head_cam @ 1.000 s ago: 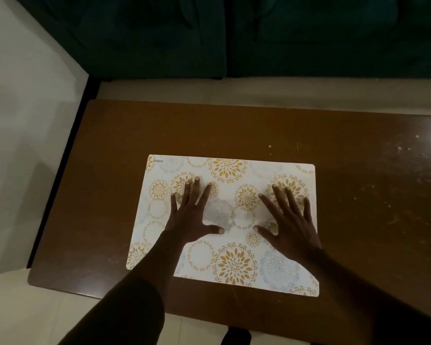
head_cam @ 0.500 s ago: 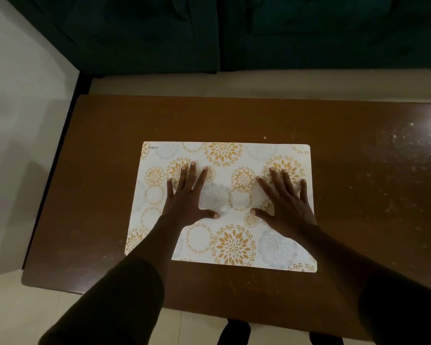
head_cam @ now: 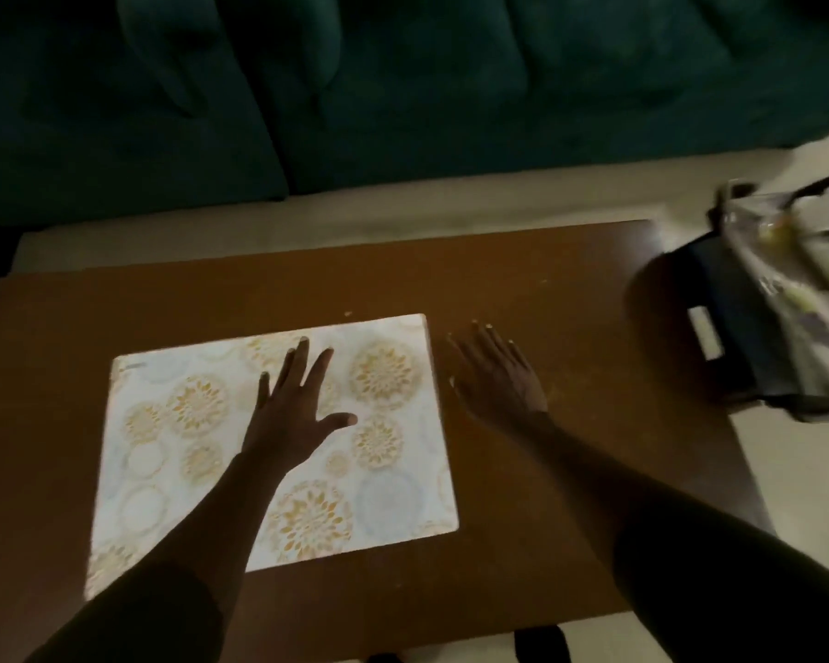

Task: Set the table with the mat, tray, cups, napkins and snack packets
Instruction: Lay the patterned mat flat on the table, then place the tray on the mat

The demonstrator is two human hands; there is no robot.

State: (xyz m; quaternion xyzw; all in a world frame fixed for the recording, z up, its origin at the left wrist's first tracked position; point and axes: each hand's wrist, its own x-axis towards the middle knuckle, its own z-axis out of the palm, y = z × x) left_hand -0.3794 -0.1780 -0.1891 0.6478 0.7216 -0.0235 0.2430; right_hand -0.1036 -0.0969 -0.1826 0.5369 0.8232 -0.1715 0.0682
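Your left hand [head_cam: 294,413] lies nearest, its grip spread flat, palm down on the mat [head_cam: 269,447], holding nothing; that pressure probably keeps the mat square on the tabletop [head_cam: 522,279]. The forearm runs in low from the near edge, fingers pointing away from you. Just beside the mat's right border, your right hand [head_cam: 498,380] is off the mat and over bare wood, grip also spread and empty, fingers angled toward the far right. Beyond that grip, at the tabletop's far right corner, sits a dark bag [head_cam: 757,327] with blurred packets; I judge you reach there next.
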